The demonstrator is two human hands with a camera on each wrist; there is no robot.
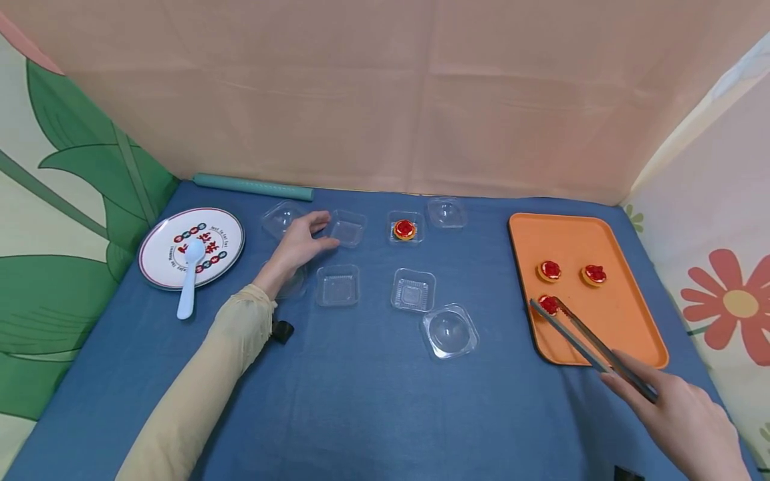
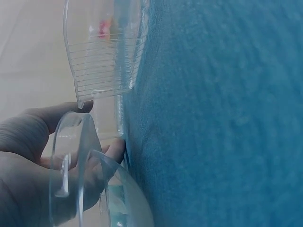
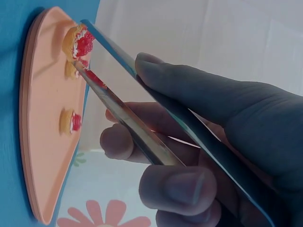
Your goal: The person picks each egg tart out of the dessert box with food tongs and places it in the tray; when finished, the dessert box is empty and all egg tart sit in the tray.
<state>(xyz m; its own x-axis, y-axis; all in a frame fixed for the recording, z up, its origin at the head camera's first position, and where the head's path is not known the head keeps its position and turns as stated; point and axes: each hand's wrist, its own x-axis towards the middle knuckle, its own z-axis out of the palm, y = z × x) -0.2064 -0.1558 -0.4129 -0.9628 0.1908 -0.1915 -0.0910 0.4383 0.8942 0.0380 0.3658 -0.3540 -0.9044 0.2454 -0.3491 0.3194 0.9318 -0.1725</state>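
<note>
My right hand point(image 1: 686, 407) holds metal tongs point(image 3: 142, 137), thumb on one arm and fingers round the other. The tong tips stand around a small red-topped tart point(image 3: 78, 42) on the orange tray point(image 1: 625, 314). Two more tarts, one at left point(image 1: 549, 270) and one at right point(image 1: 593, 274), sit farther back there. My left hand point(image 1: 299, 242) reaches over the table, thumb and fingers spread beside the near-left edge of a clear plastic box point(image 1: 349, 228). A domed clear lid point(image 2: 128, 189) stands in front of the left hand in its wrist view.
Another tart point(image 1: 405, 230) sits in a clear box right of the left hand. More clear boxes, one at left point(image 1: 338, 286) and one at right point(image 1: 413, 290), and a lid point(image 1: 450, 332) lie mid-table. A white spoon point(image 1: 188, 287) rests on plates point(image 1: 162, 234); behind lies a green rolling pin point(image 1: 252, 186).
</note>
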